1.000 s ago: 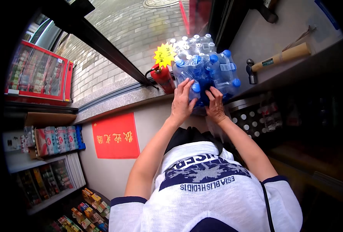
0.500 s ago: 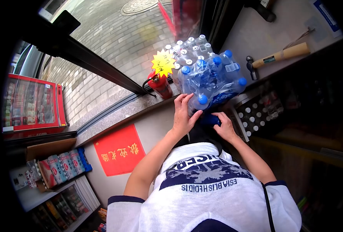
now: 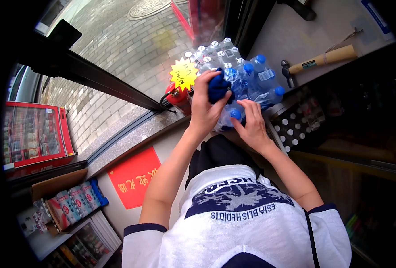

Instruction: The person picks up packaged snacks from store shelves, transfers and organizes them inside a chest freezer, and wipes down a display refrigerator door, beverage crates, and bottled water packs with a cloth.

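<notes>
My left hand (image 3: 204, 105) is closed around a bunched dark blue cloth (image 3: 219, 87), held over the near left side of a plastic-wrapped pack of blue-capped bottles (image 3: 262, 85). The cloth hides part of the bottles behind it. My right hand (image 3: 255, 127) rests by the front of the pack, its fingers apart and spread over the wrap, with the thumb close to the nearest blue cap (image 3: 235, 115). Nothing shows in its grasp. Behind stands a second wrapped pack with white caps (image 3: 215, 53).
A red fire extinguisher (image 3: 179, 98) with a yellow star-shaped price tag (image 3: 183, 74) stands left of the packs. On the right counter lies a wooden-handled hammer (image 3: 323, 61). White-capped bottles (image 3: 291, 131) sit lower right. A red mat (image 3: 134, 178) covers floor at left.
The blue cloth was low by my right hand under the pack's front; now my left hand holds it above the bottles. My right hand has moved up onto the pack's front.
</notes>
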### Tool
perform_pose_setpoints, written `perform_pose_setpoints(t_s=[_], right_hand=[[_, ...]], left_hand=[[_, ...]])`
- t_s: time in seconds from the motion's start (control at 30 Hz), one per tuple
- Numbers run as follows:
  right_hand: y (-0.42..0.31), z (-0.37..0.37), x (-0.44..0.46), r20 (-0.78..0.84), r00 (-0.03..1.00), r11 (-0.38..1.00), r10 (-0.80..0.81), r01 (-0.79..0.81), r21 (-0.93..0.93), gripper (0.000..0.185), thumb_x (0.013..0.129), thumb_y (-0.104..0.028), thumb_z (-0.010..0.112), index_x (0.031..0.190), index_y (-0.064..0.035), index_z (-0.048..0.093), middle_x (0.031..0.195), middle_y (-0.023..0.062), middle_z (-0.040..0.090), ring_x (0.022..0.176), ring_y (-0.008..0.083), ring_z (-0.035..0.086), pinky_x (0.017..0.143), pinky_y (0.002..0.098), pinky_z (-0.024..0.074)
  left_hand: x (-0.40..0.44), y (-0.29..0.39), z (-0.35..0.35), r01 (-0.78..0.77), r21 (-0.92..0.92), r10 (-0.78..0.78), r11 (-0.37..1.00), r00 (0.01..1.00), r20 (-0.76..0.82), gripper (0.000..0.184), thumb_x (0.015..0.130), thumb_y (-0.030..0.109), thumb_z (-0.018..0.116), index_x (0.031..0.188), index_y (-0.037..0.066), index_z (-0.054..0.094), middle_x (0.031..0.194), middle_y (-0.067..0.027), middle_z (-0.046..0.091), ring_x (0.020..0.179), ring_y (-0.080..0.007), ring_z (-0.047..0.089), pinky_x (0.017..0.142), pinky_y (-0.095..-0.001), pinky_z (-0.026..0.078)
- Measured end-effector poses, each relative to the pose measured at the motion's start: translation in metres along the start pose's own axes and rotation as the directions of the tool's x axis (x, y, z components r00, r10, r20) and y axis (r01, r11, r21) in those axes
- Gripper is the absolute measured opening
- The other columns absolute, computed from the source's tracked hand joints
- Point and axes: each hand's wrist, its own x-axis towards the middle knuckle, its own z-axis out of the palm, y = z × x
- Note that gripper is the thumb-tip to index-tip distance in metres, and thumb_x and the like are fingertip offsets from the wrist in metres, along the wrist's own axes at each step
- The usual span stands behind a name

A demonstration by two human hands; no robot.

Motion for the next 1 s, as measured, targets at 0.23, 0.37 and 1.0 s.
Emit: perform_pose_setpoints(t_s=[0.23, 0.37, 1.0], right_hand=[[0.028, 0.034, 0.003, 0.055, 0.998, 0.993, 0.033, -0.026, -0.111, 0.040, 0.071, -0.014, 0.069, 0.102, 0.0024, 0.050, 0.100, 0.0166, 0.050, 0.097, 0.0325, 0.046, 0.084, 0.0398, 0.0397], [0.025, 0.029, -0.001, 0.051, 0.998, 0.997, -0.034, 0.037, -0.071, 0.041, 0.069, -0.014, 0.070, 0.101, 0.0019, 0.049, 0.101, 0.0156, 0.050, 0.096, 0.0321, 0.046, 0.083, 0.0389, 0.0404], [0.032, 0.026, -0.001, 0.074, 0.997, 1.000, -0.012, 0.013, -0.013, 0.052, 0.067, -0.011, 0.073, 0.111, 0.0015, 0.048, 0.109, 0.0151, 0.049, 0.103, 0.0309, 0.047, 0.086, 0.0366, 0.0435]], left_hand=[[-0.026, -0.049, 0.021, -0.278, 0.513, 0.123, 0.812, 0.941, 0.316, 0.042, 0.068, 0.010, 0.066, 0.110, 0.011, 0.057, 0.120, -0.0046, 0.052, 0.120, -0.0299, 0.039, 0.100, -0.0440, 0.025], [-0.051, -0.059, 0.019, -0.185, 0.397, 0.112, 0.899, 0.973, 0.200, 0.043, 0.071, 0.004, 0.065, 0.113, 0.009, 0.054, 0.125, -0.0079, 0.049, 0.121, -0.0337, 0.037, 0.101, -0.0469, 0.027], [-0.094, -0.113, 0.026, -0.136, 0.317, 0.146, 0.939, 0.989, -0.009, 0.052, 0.069, -0.004, 0.058, 0.116, 0.006, 0.038, 0.125, -0.0213, 0.038, 0.116, -0.0355, 0.038, 0.102, -0.0457, 0.025]])
